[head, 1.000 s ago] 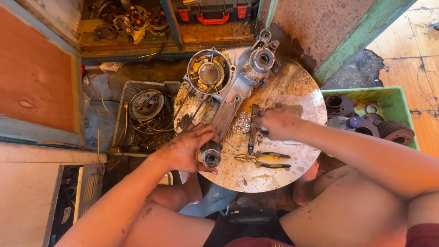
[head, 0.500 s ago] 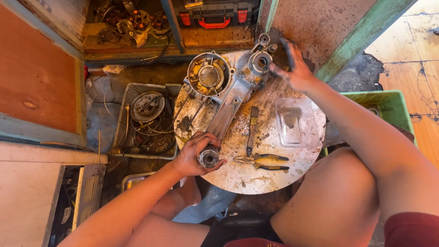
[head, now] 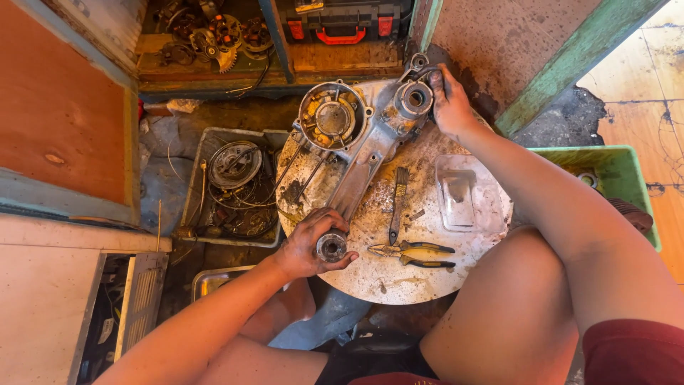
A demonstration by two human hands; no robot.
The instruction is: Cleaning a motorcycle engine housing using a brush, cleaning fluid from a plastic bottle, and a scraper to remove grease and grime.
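Note:
A long grey metal engine casing (head: 367,153) lies across a round, dirty work table (head: 456,242). My left hand (head: 310,242) grips the casing's near end, fingers wrapped around a small round hub (head: 331,247). My right hand (head: 449,100) holds the far end beside a round bearing housing (head: 413,98). A large circular housing (head: 332,116) sits at the casing's far left.
On the table lie a wrench (head: 397,203), yellow-handled pliers (head: 413,254) and a clear plastic tray (head: 459,192). A grey bin (head: 206,142) of wires and parts stands left, a green crate (head: 627,171) right, a shelf with gears (head: 214,36) and a toolbox (head: 342,21) behind.
My right hand left the wrench near the table's middle and reached to the casing's far end, which it now holds. My left hand stayed on the near hub.

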